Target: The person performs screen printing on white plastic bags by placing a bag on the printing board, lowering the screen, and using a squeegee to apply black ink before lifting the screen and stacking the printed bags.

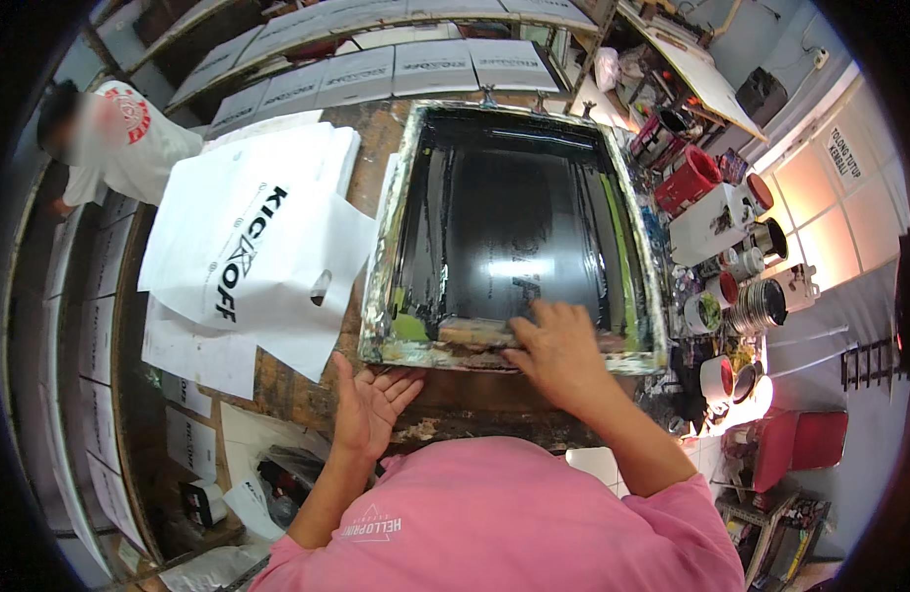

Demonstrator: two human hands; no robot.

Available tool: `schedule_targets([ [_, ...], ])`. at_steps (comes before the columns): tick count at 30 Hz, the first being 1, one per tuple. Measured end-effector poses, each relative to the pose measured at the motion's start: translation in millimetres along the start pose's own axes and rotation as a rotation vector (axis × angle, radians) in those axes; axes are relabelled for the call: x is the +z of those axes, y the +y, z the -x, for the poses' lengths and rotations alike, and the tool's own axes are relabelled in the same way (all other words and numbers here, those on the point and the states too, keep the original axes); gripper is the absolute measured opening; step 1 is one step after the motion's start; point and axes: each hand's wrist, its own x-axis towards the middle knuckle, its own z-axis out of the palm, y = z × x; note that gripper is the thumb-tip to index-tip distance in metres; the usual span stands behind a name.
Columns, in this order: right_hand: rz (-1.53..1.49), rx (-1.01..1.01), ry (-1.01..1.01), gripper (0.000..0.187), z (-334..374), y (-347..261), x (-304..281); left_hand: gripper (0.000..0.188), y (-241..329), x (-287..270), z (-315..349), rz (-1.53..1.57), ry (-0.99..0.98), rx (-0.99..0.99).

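A screen-printing frame (658, 321) with a paint-smeared border lies flat in front of me, its mesh coated in glossy black ink. At its near end, my right hand (561, 353) is closed on the wooden handle of a squeegee (467, 333); the blade is hidden. My left hand (368, 403) is open, palm up and empty, fingers stretched toward the frame's near left edge. I cannot tell whether they touch it. Left of the frame, a white bag (193, 252) with black print and a handle hole lies skewed on a stack of white sheets.
Ink cans and tubs, among them a red bucket (688, 182), crowd the right side. Behind the frame, printed white sheets lie on a rack (386, 101). A person in a white shirt (144, 148) is at the far left. A red chair (792, 442) stands lower right.
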Motion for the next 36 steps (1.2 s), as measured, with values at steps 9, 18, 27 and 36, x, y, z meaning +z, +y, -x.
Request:
schedule_targets([
  [9,-0.077,-0.099,0.155,0.044,-28.5,25.2,89.4,0.104,-33.8,-41.2,-30.0,-0.108,0.214,-0.118],
  [18,0.105,-0.078,0.353,0.029,-217.3,136.1,93.8,0.088,-59.2,-100.7,-29.2,0.067,-0.081,-0.011],
  [27,0.117,-0.119,0.086,0.044,-337.8,207.2,32.2,0.104,-53.0,-92.4,-30.5,0.080,-0.244,0.098],
  [36,0.226,-0.096,0.279,0.036,-276.9,169.1,66.3,0.103,-52.5,-94.2,-33.6,0.185,-0.348,0.101],
])
